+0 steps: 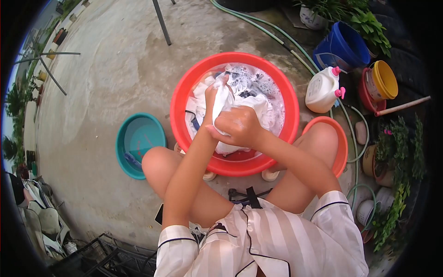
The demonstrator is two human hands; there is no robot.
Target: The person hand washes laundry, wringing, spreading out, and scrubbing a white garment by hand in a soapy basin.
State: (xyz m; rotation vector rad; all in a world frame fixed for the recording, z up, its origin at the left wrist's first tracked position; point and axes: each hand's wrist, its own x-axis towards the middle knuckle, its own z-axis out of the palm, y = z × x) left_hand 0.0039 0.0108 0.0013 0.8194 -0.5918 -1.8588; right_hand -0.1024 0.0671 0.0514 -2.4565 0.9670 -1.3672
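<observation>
A white wet garment is bunched up over the large red basin; its exact kind does not show. My left hand is closed around the garment on its far left side, with soapy cloth against the fingers. My right hand makes a fist on the near end of the same cloth, close to my left wrist. Below both hands, more white and dark clothes lie in sudsy water inside the basin. Foam partly covers them.
A teal basin with water stands at left, an orange basin by my right knee. At right are a white detergent jug, a blue bucket, a yellow bucket, a green hose and potted plants.
</observation>
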